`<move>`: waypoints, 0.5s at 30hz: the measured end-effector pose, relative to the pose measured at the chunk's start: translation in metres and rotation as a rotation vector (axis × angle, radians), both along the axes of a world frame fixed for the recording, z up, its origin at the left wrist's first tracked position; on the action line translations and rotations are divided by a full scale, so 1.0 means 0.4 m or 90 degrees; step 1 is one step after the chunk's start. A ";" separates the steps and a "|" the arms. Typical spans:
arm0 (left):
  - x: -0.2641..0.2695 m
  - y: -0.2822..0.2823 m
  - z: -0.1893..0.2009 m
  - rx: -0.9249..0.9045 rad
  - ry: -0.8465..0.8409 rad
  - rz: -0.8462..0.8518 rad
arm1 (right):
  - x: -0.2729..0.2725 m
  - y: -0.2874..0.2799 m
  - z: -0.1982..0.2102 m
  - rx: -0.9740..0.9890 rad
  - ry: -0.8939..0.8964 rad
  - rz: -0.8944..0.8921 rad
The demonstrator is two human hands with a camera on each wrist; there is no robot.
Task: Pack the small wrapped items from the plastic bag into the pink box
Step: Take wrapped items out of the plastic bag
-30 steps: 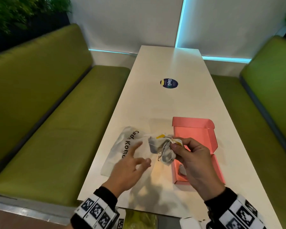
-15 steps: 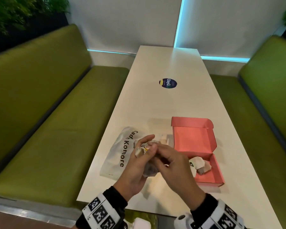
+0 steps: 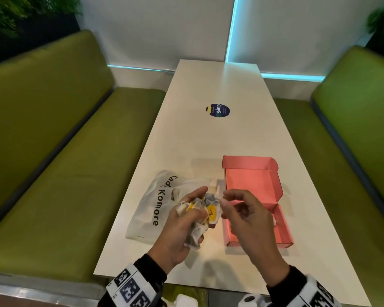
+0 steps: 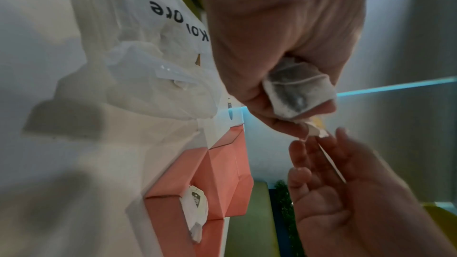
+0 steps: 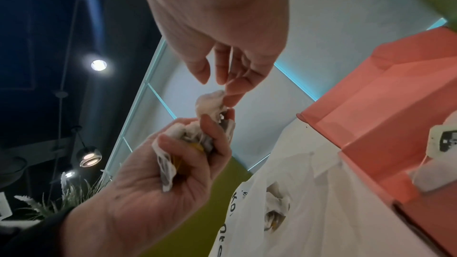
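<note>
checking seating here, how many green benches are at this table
2: one green bench along the table's left side, the other along its right. None seems hidden.

White table [image 3: 208, 138] — plastic bag [image 3: 149, 209], pink box [image 3: 253, 185], sticker [image 3: 217, 111].

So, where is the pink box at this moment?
In the head view the pink box stands open on the white table, right of the plastic bag and partly behind the right hand.

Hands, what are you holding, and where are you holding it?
The left hand grips a bunch of tea bags around the middle. The right hand pinches the top tip of one bag.
</note>
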State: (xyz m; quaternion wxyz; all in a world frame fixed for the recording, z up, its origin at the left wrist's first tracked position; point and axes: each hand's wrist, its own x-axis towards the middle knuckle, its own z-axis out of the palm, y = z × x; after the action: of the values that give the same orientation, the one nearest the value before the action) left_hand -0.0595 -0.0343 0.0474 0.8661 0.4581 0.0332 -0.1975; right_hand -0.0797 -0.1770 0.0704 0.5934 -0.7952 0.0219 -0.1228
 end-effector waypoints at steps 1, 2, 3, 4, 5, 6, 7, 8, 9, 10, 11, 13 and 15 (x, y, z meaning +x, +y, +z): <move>-0.002 -0.003 0.003 0.015 -0.011 -0.001 | 0.001 0.001 0.002 -0.005 0.023 0.004; -0.002 -0.006 0.003 0.025 -0.019 0.000 | 0.002 0.004 0.003 -0.017 0.047 0.014; -0.003 -0.009 0.001 0.029 -0.024 0.004 | 0.003 0.006 0.003 -0.027 0.065 0.015; -0.004 -0.010 -0.001 0.032 -0.026 0.009 | 0.005 0.006 0.002 -0.031 0.078 0.012; -0.004 -0.011 -0.004 0.036 -0.026 0.015 | 0.007 0.003 -0.001 -0.022 0.088 0.004; -0.003 -0.010 -0.008 0.039 -0.025 0.023 | 0.010 -0.001 -0.005 0.005 0.098 -0.003; -0.002 -0.009 -0.010 0.044 -0.025 0.032 | 0.013 -0.008 -0.009 0.043 0.113 -0.008; -0.001 -0.008 -0.011 0.048 -0.024 0.040 | 0.017 -0.014 -0.013 0.083 0.130 -0.012; 0.000 -0.009 -0.012 0.050 -0.025 0.045 | 0.020 -0.020 -0.015 0.117 0.145 -0.010; 0.001 -0.010 -0.014 0.051 -0.025 0.049 | 0.021 -0.025 -0.013 0.140 0.159 0.004; 0.005 -0.011 -0.017 0.051 -0.025 0.056 | 0.021 -0.027 -0.011 0.147 0.171 0.028; 0.011 -0.010 -0.017 0.070 -0.026 0.066 | 0.020 -0.029 -0.002 0.128 0.191 0.084; 0.015 -0.004 -0.017 0.092 -0.025 0.047 | 0.020 -0.032 0.007 0.091 0.197 0.122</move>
State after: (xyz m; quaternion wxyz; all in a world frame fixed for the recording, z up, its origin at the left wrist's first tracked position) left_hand -0.0536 -0.0361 0.0404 0.8381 0.5214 0.0473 -0.1532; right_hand -0.0717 -0.1897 0.0734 0.6466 -0.7591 0.0455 0.0597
